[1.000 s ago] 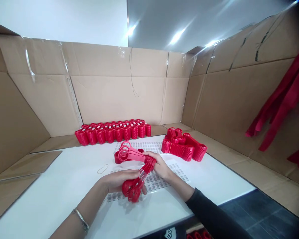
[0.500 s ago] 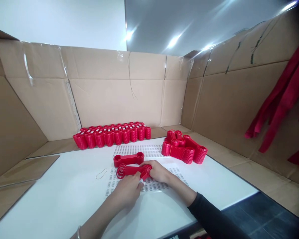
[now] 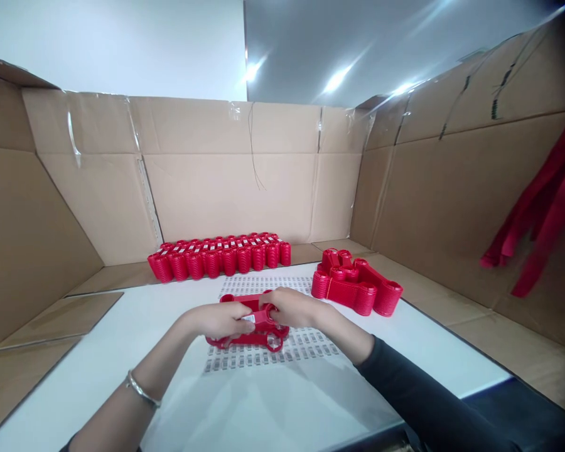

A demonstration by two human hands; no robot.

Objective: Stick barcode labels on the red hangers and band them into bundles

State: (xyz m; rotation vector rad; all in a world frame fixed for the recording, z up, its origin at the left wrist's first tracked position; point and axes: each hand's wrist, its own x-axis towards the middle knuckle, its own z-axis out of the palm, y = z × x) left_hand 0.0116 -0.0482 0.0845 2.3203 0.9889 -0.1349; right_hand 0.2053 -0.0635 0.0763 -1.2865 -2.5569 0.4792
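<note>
In the head view, the left hand (image 3: 220,320) and right hand (image 3: 289,306) grip red pieces (image 3: 264,322) between them, above the sheet (image 3: 307,339); light, even finger pressure should keep the ends lined up.

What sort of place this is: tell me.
Likely a factory or workshop bench: a row of red bundles stands along the back of a white table, sheets of label-like marks lie on it, and cardboard walls rise behind it.

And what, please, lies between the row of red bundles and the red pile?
In the head view, a gap of white tabletop shows there, with cardboard behind.
</note>
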